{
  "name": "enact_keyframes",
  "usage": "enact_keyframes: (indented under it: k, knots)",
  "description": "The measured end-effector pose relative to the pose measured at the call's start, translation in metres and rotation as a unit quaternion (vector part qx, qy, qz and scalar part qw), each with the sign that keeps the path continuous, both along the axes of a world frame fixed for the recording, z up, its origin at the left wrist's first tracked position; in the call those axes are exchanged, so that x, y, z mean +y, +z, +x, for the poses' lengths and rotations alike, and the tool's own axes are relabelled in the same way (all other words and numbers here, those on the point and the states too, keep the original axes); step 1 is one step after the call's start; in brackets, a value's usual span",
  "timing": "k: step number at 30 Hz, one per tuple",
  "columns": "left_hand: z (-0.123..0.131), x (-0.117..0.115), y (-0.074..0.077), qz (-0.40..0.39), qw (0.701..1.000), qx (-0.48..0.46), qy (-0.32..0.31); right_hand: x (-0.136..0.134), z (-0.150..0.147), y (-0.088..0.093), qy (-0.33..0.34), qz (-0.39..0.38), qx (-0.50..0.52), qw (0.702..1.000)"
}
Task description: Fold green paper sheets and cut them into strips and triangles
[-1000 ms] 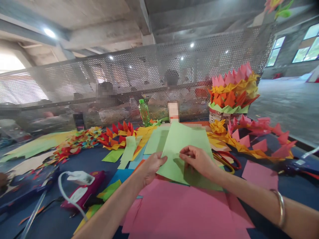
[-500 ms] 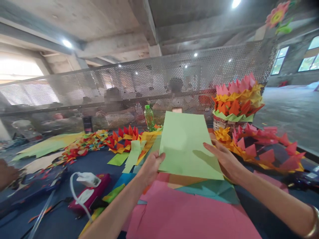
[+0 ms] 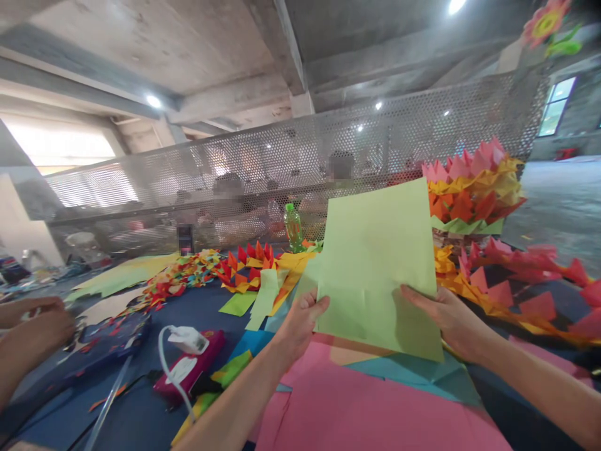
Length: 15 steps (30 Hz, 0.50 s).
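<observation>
Between my two hands stands a light green sheet of paper (image 3: 375, 263), tilted up toward me above the table. My left hand (image 3: 305, 316) pinches its lower left edge, thumb in front and fingers behind. On the right edge, my right hand (image 3: 436, 310) grips it, with the other fingers hidden behind the sheet. Beneath it lie large pink paper sheets (image 3: 370, 407), with teal paper (image 3: 417, 373) and an orange edge showing under the green one.
Left are a magenta power strip (image 3: 211, 351) with a white charger (image 3: 188, 338), paper scraps (image 3: 181, 275) and another person's hands (image 3: 47, 326). Behind stand a green-capped bottle (image 3: 293, 228) and a perforated metal screen (image 3: 253, 156). Folded paper petals (image 3: 474, 200) rise at right.
The green sheet has been raised and tipped more upright, still held in both hands. The view has turned left, and more of the other person's hands shows.
</observation>
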<state>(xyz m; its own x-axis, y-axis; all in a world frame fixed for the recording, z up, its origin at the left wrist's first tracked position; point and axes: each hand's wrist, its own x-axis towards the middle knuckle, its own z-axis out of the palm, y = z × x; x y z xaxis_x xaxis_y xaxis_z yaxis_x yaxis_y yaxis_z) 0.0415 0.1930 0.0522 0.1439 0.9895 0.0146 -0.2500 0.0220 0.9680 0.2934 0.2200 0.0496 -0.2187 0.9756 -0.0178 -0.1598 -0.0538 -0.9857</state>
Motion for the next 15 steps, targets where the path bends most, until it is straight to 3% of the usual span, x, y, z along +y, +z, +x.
enact_keyframes:
  k: [10, 15]
  knots:
    - [-0.0018, 0.0028, -0.0046, 0.004, 0.999, 0.019, -0.026, -0.0009, -0.0034, 0.0054, -0.051, 0.051, -0.072, 0.995]
    - [-0.002, 0.0029, -0.0065, -0.006, 0.999, 0.051, -0.002, -0.0003, -0.002, 0.0045, -0.06, 0.047, -0.091, 0.993]
